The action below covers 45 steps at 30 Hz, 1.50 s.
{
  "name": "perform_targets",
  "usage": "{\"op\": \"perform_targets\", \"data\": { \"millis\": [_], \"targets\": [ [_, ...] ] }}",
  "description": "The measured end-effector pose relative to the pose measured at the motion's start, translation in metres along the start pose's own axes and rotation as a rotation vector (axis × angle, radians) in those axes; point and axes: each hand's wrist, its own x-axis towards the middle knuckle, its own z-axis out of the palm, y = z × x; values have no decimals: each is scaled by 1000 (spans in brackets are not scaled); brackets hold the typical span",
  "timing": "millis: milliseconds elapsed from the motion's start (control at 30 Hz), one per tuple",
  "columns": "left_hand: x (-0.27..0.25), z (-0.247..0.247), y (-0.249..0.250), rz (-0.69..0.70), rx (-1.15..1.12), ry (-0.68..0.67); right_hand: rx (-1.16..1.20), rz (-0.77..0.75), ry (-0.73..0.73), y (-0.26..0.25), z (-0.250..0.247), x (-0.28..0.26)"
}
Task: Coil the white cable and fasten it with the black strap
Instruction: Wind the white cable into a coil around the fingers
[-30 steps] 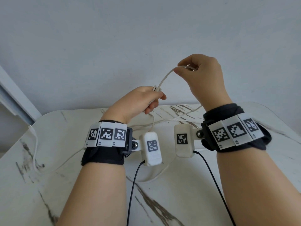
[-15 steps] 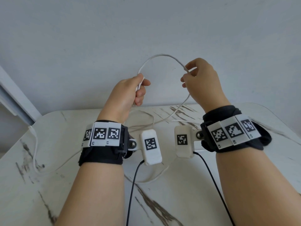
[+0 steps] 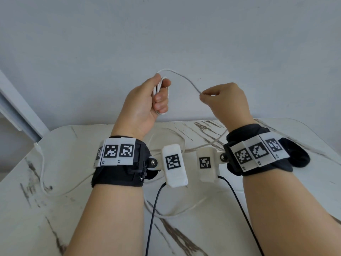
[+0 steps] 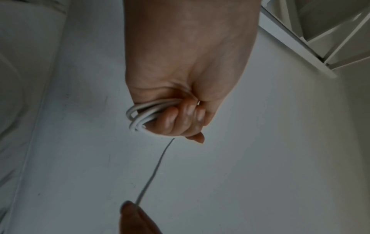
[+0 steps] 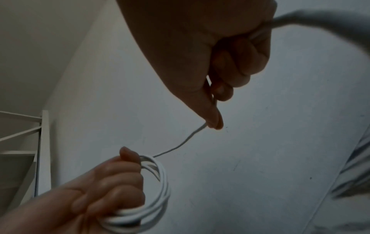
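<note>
Left hand (image 3: 147,100) has its fingers (image 4: 176,120) curled tight round a small bundle of loops of the white cable (image 3: 186,80), thumb clamped over the top of it. From the left wrist view you can see a few turns sticking out of the fist on the pinky side, stacked close together. The right wrist view shows the loops (image 5: 158,186) better: a roundish coil hanging off the fingers, several strands deep.

Right hand (image 3: 227,100) is doing a pinch, thumb and index fingertip (image 5: 215,121) squeezed on a single strand, the other fingers folded into the palm. The cable seems to run on through that fist and out the back of it.

Between the two hands the cable makes a shallow arch, rising off the top of the left fist and dipping down to the right pinch. Both hands are held up in the air in front of a plain grey wall (image 3: 166,34), near each other but not touching.

Below them the rest of the cable trails loose over the marble-look table (image 3: 295,191), with one slack curve between the forearms and another long loop off toward the left edge. Both wrists wear black bands (image 3: 118,176) with tag markers and white camera pods.
</note>
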Motion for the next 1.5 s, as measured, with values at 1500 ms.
{"op": "perform_targets", "data": {
  "millis": [1500],
  "targets": [
    [5,-2,-6,223,764,534,54,-252,-179,-33,-9,-11]
  ]
}}
